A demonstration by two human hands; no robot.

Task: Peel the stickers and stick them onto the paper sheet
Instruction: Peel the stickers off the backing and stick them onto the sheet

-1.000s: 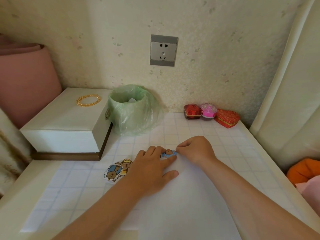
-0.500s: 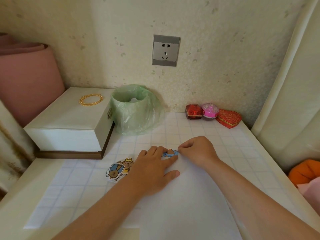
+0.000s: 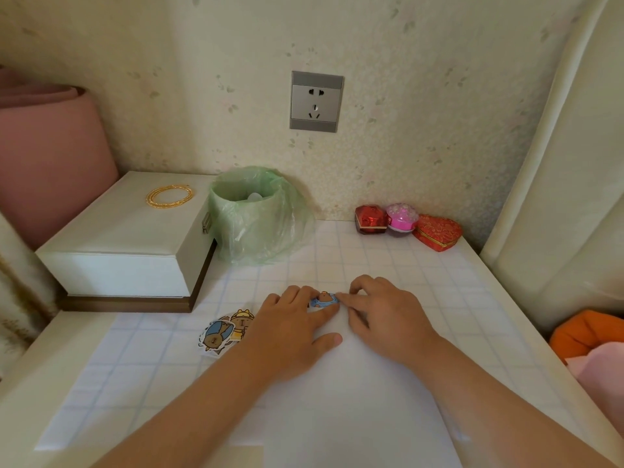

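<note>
The spare stickers (image 3: 224,332) lie at the left on the gridded mat (image 3: 422,285), just beside my left hand (image 3: 290,336). That hand lies flat on the paper sheet (image 3: 354,417) with its fingers spread, one fingertip touching the small blue sticker (image 3: 325,298) at the sheet's far edge. My right hand (image 3: 381,315) meets the sticker's right edge with curled fingers; I cannot tell whether it pinches or presses. I judge it best to pin the sheet with the left palm and smooth the sticker from one edge across, so no crease gets trapped.
</note>
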